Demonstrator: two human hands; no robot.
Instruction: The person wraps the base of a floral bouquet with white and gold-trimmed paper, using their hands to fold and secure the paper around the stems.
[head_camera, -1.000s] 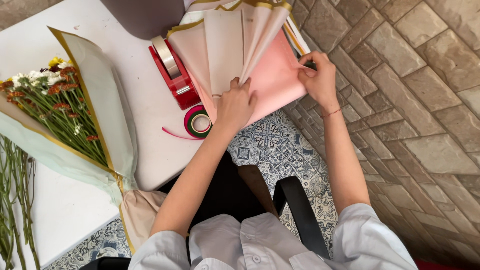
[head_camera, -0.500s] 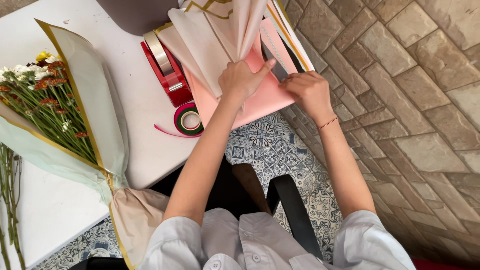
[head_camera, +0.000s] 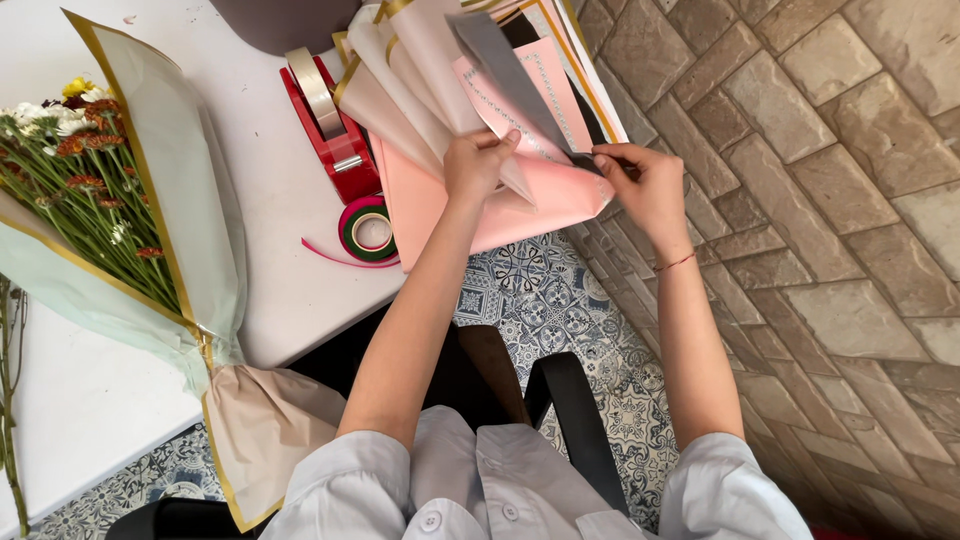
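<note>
Both hands sort the paper stack (head_camera: 470, 215): left hand (head_camera: 478, 162) pinches lifted sheets, right hand (head_camera: 640, 180) seemingly grips 1 grey sheet (head_camera: 510, 75) toward 12 o'clock, needing separation next.

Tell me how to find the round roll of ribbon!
Look at the white table, near the edge closest to the person. Just below the red tape dispenser lies the ribbon roll. It is the only round thing there, green and pink, with a pink tail curling out.

The pink paper sheets (head_camera: 470, 205) look smooth and matt. The red tape holder (head_camera: 335, 140) is shiny plastic. The brick wall (head_camera: 820, 200) looks rough.
</note>
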